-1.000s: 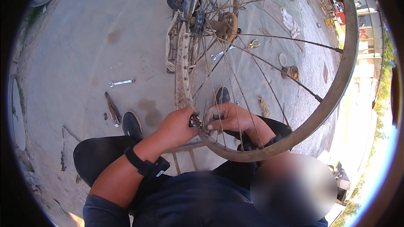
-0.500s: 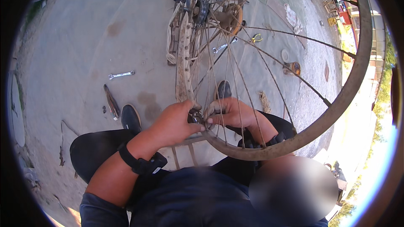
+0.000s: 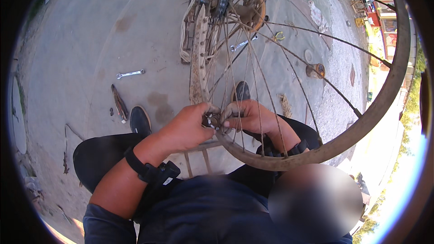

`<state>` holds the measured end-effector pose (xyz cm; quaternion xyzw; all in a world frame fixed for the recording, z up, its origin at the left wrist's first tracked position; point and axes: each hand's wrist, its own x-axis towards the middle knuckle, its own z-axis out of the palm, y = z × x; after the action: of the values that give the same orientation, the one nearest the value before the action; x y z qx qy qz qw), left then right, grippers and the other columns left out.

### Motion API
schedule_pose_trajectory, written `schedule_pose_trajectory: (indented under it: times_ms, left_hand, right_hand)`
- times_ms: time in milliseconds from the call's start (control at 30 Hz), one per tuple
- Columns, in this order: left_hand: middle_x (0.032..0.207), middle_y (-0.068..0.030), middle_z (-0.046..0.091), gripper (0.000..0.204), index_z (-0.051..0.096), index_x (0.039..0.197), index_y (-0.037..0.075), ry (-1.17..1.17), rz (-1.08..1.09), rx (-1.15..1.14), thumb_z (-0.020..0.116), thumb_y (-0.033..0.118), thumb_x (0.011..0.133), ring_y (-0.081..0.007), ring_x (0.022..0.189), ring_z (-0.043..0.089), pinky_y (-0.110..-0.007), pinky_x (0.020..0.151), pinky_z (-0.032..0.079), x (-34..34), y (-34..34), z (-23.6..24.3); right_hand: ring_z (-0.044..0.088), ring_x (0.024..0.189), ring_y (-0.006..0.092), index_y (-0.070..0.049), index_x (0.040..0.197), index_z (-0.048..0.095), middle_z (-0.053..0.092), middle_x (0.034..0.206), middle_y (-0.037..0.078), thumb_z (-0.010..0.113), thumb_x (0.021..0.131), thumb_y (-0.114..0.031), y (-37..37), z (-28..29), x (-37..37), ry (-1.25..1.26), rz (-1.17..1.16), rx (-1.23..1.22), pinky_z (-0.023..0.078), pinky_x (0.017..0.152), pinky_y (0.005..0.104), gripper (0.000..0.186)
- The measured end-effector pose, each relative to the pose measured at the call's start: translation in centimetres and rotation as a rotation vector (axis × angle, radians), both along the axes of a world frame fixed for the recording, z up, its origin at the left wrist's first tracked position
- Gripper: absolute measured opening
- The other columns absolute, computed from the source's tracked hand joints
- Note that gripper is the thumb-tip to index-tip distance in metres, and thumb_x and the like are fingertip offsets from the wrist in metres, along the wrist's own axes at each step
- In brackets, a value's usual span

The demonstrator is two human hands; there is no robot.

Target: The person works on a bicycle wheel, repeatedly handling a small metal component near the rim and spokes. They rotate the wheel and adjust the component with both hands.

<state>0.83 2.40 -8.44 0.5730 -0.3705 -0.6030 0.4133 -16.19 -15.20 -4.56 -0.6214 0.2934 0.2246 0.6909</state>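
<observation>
A bare bicycle wheel rim (image 3: 327,151) with rusty spokes arches up in front of me. At its near left part, my left hand (image 3: 187,126) is closed round a small, round metal tool that looks like a spoke wrench (image 3: 211,121), set against the rim. Its far side is hidden by my fingers. Just to the right, my right hand (image 3: 248,116) is behind several spokes, its fingers curled and thumb pointing toward the tool. Whatever those fingertips pinch is too small to tell.
The bicycle's hub and frame (image 3: 246,13) lie ahead. On the concrete are a combination wrench (image 3: 131,74), another wrench (image 3: 244,43), yellow-handled pliers (image 3: 279,36), a rusty can (image 3: 315,70), a long dark tool (image 3: 119,104) and a rope bundle (image 3: 285,105). My shoes flank the wheel.
The fingertips of my two hands have drawn slightly apart, and more of the round metal tool shows. The wheel and ground items appear slightly shifted in view.
</observation>
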Motion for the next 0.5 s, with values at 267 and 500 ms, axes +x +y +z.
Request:
schedule_pose_trajectory:
  times_ms: [267, 500]
  left_hand:
    - [0.112, -0.0095, 0.07, 0.045, 0.06, 0.128, -0.002, 0.064, 0.029, 0.035, 0.073, -0.003, 0.085, -0.0151, 0.101, 0.068, -0.032, 0.088, 0.056, 0.4, -0.2, 1.1]
    - [0.112, -0.0103, 0.07, 0.048, 0.058, 0.13, -0.001, -0.032, 0.024, 0.017, 0.073, -0.004, 0.085, -0.0155, 0.103, 0.068, -0.033, 0.09, 0.056, 0.2, -0.3, 1.5]
  right_hand:
    - [0.063, 0.092, 0.0083, -0.002, 0.105, 0.072, 0.072, 0.096, -0.001, 0.076, 0.095, -0.01, -0.2, -0.9, -0.6, -0.049, -0.013, 0.021, 0.051, 0.084, 0.0272, 0.013]
    - [0.063, 0.095, 0.0083, -0.001, 0.107, 0.072, 0.072, 0.098, 0.0, 0.075, 0.096, -0.011, -0.2, -1.7, -0.8, -0.129, -0.025, 0.024, 0.051, 0.086, 0.0283, 0.015]
